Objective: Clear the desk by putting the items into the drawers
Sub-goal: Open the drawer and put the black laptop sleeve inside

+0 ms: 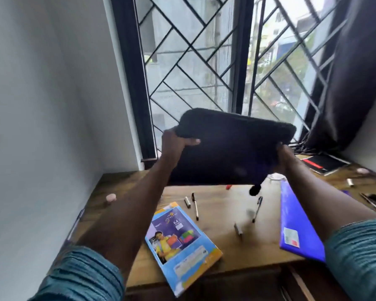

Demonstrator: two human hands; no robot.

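Observation:
I hold a black padded sleeve point(232, 148) in the air above the wooden desk point(221, 207), tilted down to the right. My left hand point(176, 144) grips its left edge and my right hand point(285, 155) grips its right edge. Below it on the desk lie a blue picture notebook point(180, 246) hanging over the front edge, a blue folder point(297, 224) at the right, two pens point(195, 205) point(257, 208) and a small silver stick point(187, 201). A black strap tab point(255, 189) dangles from the sleeve.
A black and red notebook point(323, 164) lies at the back right by the dark curtain point(352, 83). A pink eraser point(111, 197) sits at the desk's left. A barred window point(204, 72) stands behind. Small items point(373, 198) lie at the far right. White wall on the left.

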